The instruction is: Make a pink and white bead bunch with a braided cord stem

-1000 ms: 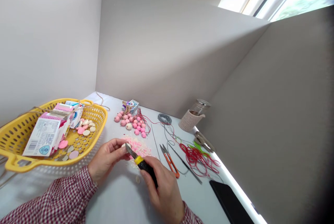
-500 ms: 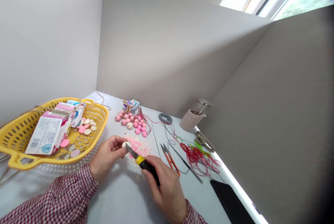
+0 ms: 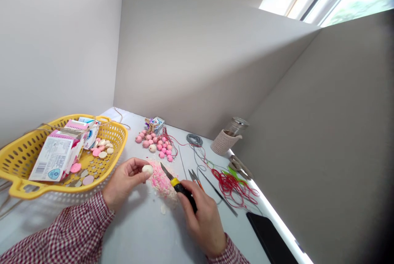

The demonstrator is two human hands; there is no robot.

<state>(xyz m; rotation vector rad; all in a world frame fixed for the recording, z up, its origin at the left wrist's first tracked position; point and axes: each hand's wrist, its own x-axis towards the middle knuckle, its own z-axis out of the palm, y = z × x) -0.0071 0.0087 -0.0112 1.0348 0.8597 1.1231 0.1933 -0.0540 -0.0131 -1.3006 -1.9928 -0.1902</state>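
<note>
Between the thumb and fingers of my left hand [image 3: 126, 182] is a small white rounded piece [image 3: 147, 169], its kind unclear, perhaps soap-like. My right hand [image 3: 201, 216] is wrapped round the black handle of a utility knife [image 3: 184, 194] with a yellow collar. Its blade points up and left, apart from the white piece. Below the blade lies a pile of pink and white shavings [image 3: 161, 180]. Behind the pile sit several pink balls [image 3: 164, 147] with red thread, and one white ball [image 3: 152, 148] among them.
At left stands a yellow basket [image 3: 121, 145] with boxes and flat pink and white pieces. To the right lie orange-handled snips [image 3: 193, 176], a thin dark tool [image 3: 218, 192], tangled red cord [image 3: 235, 188] and a black flat object [image 3: 271, 237]. A glass jar [image 3: 237, 126] stands behind.
The knife has moved away from the white piece, to the right, with my right hand. My left hand still holds the piece, now turned a little.
</note>
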